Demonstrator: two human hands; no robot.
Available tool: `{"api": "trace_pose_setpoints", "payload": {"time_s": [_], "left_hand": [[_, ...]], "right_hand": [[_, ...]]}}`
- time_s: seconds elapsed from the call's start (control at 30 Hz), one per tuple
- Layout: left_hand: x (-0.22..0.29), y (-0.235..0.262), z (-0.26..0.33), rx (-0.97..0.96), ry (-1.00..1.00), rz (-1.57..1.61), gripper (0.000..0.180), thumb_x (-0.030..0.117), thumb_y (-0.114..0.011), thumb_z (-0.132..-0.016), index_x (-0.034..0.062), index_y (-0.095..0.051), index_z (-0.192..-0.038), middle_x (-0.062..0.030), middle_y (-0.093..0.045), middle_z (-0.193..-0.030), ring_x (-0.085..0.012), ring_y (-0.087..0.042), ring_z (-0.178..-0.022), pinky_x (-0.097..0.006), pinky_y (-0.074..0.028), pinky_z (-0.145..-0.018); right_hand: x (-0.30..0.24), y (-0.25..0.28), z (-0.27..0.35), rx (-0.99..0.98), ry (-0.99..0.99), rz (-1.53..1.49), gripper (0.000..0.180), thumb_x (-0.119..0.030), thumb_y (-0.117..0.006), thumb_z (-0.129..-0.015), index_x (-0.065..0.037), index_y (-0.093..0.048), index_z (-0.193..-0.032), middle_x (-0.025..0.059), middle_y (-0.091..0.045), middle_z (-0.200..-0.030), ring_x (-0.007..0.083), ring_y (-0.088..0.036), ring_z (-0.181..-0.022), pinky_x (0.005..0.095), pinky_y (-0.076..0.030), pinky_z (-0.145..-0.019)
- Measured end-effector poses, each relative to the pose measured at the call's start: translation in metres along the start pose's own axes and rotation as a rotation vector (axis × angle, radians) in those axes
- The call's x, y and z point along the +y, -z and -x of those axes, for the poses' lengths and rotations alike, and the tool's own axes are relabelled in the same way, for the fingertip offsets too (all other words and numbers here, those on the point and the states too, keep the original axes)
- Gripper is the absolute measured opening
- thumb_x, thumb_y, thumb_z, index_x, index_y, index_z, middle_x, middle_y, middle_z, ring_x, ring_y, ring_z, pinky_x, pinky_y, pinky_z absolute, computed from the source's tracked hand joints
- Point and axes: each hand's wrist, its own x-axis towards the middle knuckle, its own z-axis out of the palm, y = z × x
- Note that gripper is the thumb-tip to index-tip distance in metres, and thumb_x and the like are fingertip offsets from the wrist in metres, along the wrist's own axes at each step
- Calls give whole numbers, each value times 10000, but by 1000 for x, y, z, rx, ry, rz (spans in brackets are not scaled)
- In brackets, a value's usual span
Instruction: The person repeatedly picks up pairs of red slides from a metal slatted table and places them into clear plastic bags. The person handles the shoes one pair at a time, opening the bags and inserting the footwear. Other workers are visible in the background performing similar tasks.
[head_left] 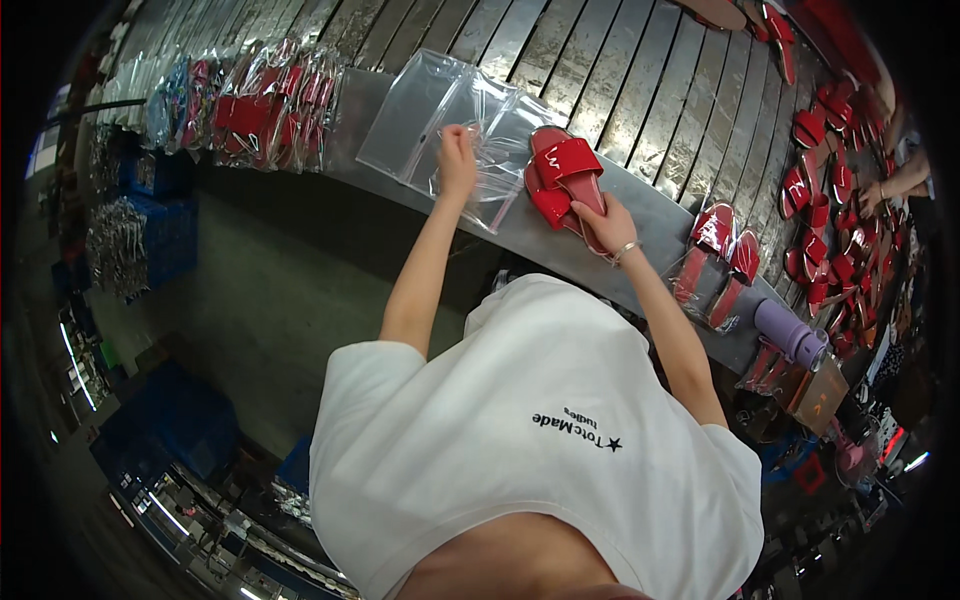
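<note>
Around one purple cylinder (788,330): one brown box (818,396) just below right, two bagged red sandals (712,230) to its upper left, and farther left two unbagged red sandals (570,158) in the right hand (612,226). To its upper right, over ten loose red sandals (815,246), too jumbled for an exact tally; far to its left, packed sandals (244,118) crowded past counting.

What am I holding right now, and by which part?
Your right hand holds the red sandals near their heel end. Your left hand is at the clear plastic bag; whether it grips it can't be told.
</note>
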Motion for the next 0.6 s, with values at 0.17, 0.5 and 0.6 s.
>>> {"api": "trace_pose_setpoints", "payload": {"time_s": [0.17, 0.5, 0.6], "left_hand": [[59, 43, -10, -229, -717, -226, 78, 81, -496, -867, 25, -509, -919, -129, -643, -963, -336, -592, -921, -411, -452, -820], [111, 25, 30, -463, -230, 112, 184, 93, -516, -862, 44, -592, -1023, -112, -625, -1032, -287, -570, -1017, -406, -414, -913], [169, -26, 77, -592, -1021, -147, 162, 40, -570, -822, 77, -591, -978, -88, -622, -1053, -294, -570, -1014, -390, -376, -956]], "right_hand": [[-41, -17, -10, -338, 225, -227, 560, -500, -679, -738, 10, -628, -963, 197, -660, -873, 311, -647, -812, 362, -477, -744], [-73, -4, -2, 59, 128, -400, 490, -424, -698, -742, 27, -643, -926, 135, -662, -818, 196, -630, -723, 325, -484, -667], [-67, 26, -8, 306, 439, -382, 457, -421, -712, -731, 8, -652, -877, 127, -656, -742, 192, -636, -686, 313, -482, -640]]}}
